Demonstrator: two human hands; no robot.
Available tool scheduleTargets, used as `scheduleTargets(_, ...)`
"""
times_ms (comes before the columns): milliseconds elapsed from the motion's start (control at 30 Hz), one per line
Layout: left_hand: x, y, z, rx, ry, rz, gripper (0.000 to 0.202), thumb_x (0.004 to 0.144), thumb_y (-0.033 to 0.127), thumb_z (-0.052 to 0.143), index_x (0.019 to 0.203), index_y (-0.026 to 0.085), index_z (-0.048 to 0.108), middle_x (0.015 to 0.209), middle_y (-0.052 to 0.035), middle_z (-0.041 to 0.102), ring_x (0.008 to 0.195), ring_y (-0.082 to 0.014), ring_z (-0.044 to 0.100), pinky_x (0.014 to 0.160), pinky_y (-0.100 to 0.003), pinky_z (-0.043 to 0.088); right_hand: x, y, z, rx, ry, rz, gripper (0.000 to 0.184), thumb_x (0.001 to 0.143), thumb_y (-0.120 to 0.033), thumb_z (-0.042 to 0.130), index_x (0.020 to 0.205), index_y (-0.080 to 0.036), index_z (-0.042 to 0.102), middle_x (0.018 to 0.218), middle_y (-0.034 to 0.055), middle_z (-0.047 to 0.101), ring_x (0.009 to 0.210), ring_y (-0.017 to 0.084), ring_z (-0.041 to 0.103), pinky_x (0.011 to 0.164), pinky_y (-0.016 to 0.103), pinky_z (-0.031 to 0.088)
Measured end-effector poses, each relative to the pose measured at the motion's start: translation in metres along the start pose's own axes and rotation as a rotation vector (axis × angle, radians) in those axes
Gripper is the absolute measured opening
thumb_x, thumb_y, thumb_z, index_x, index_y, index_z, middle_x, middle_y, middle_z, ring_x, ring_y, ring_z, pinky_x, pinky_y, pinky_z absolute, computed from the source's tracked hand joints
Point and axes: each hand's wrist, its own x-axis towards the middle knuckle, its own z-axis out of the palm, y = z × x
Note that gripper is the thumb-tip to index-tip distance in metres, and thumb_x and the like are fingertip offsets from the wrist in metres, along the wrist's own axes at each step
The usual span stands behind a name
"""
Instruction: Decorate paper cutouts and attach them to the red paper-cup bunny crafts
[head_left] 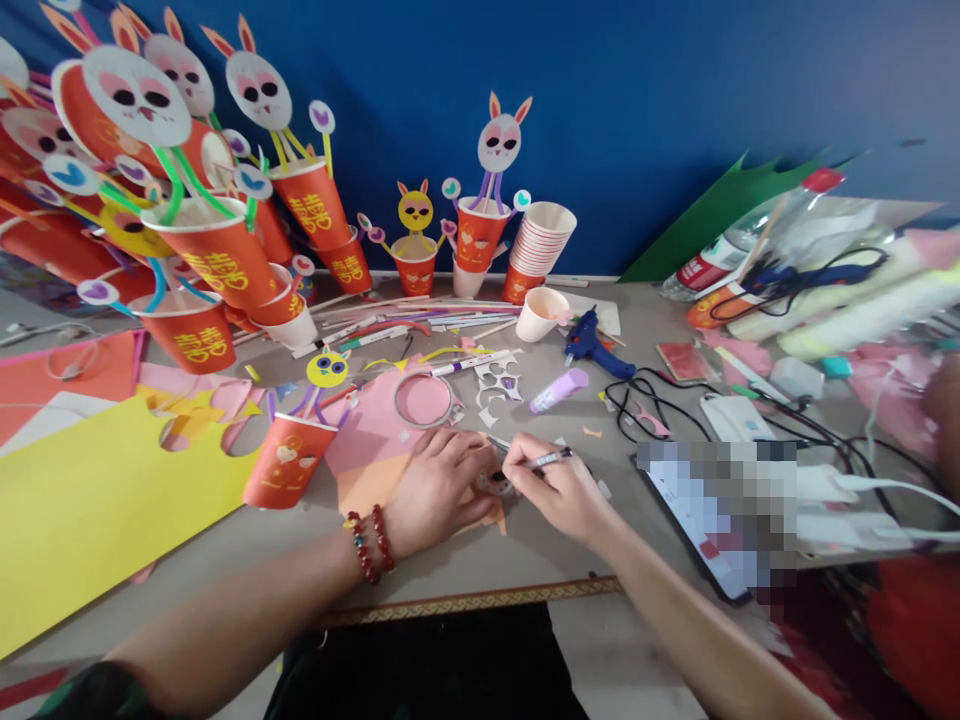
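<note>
Pen (551, 458) gripped between thumb and bent fingers of the right hand (553, 492); tip masked by the knuckles, so contact cannot be confirmed. Fingers of the left hand (444, 478) arched, thumb set apart from them, curved about a small whitish disc (495, 483) with dark spots. Whether it is pinched or merely steadied cannot be told. The disc is located between the two hands, near the table's front edge, and is partly covered by fingers.

Marking of the disc appears to be the step in hand. Best done with the disc pressed flat by its rim, fingertips kept off fresh ink, and the pen moved in short, light strokes. Smudging and slippage are judged the main risks; the pen hand is better rested on the table than on the disc.

Beneath and beside the left hand, orange paper (376, 484) is seen; beyond it, a ring (395, 399) on pink paper (358, 428). Glue stick (559, 391) lies past the pen hand, glue gun (594, 342) farther back. Left: a red cup (287, 462) topped by a yellow face (328, 368), useful perhaps as reference.
</note>
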Motion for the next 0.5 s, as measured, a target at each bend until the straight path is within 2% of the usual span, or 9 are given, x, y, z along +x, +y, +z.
scheduleTargets(100, 0.000, 0.000, 0.001, 0.006, 0.001, 0.008, 0.037, 0.086, 0.039, 0.069, 0.118, 0.021, 0.059, 0.123, -0.0086, 0.063, 0.109, -0.0269, 0.056, 0.097, -0.044, 0.045, 0.011, -0.001, -0.007, 0.010, -0.088, 0.052, 0.017, 0.088, -0.018, 0.049, 0.072, -0.022, 0.051, 0.057, -0.0070, 0.054, 0.053, 0.012, 0.049, 0.053, 0.021, 0.034)
scheduleTargets(233, 0.000, -0.001, 0.001, 0.016, -0.006, 0.006, 0.035, 0.087, 0.041, 0.068, 0.114, 0.020, 0.060, 0.120, -0.0089, 0.063, 0.107, -0.0271, 0.055, 0.095, -0.044, 0.046, 0.026, -0.007, -0.014, -0.016, -0.177, 0.041, 0.018, 0.086, -0.015, 0.048, 0.070, -0.022, 0.051, 0.053, -0.0068, 0.054, 0.051, 0.012, 0.049, 0.052, 0.021, 0.032)
scheduleTargets(500, -0.002, -0.003, 0.001, 0.017, -0.018, -0.009, 0.035, 0.086, 0.045, 0.067, 0.108, 0.019, 0.061, 0.118, -0.0090, 0.062, 0.106, -0.0277, 0.054, 0.095, -0.044, 0.045, 0.047, -0.025, -0.018, -0.215, -0.314, 0.081, 0.015, 0.082, -0.018, 0.052, 0.067, -0.021, 0.050, 0.058, -0.0054, 0.054, 0.057, 0.012, 0.050, 0.055, 0.023, 0.027)
